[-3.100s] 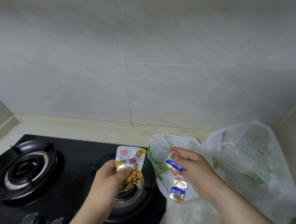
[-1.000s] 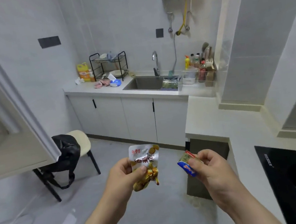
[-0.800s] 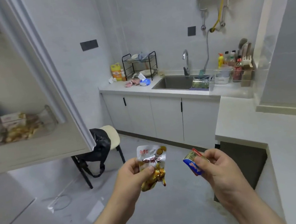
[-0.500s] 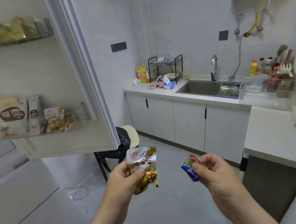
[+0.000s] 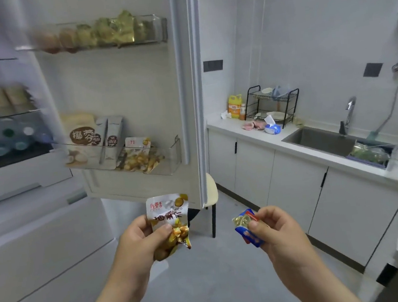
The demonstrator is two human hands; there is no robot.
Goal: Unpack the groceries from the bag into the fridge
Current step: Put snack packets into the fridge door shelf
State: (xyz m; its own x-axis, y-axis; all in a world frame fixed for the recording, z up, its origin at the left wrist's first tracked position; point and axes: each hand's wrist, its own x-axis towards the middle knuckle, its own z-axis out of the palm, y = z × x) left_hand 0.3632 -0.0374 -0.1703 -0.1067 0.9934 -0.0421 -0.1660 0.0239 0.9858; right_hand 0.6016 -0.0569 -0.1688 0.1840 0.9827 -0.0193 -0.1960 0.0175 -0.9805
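The open fridge door (image 5: 133, 83) now stands before me instead of the stove, my left hand (image 5: 138, 240) pinching the chestnut packet (image 5: 168, 214) and my right hand (image 5: 276, 226) pinching the blue sachet (image 5: 246, 228) just below that door, so stowing comes next.

single head-worn wide-angle view, forward and slightly down, close above both hands, toward the open fridge door (image 5: 119, 90)

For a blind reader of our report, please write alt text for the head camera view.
The left hand grips a white-and-yellow snack packet and the right hand pinches a small blue-and-gold packet before an open fridge door. Its lower door shelf holds cartons and similar snacks.
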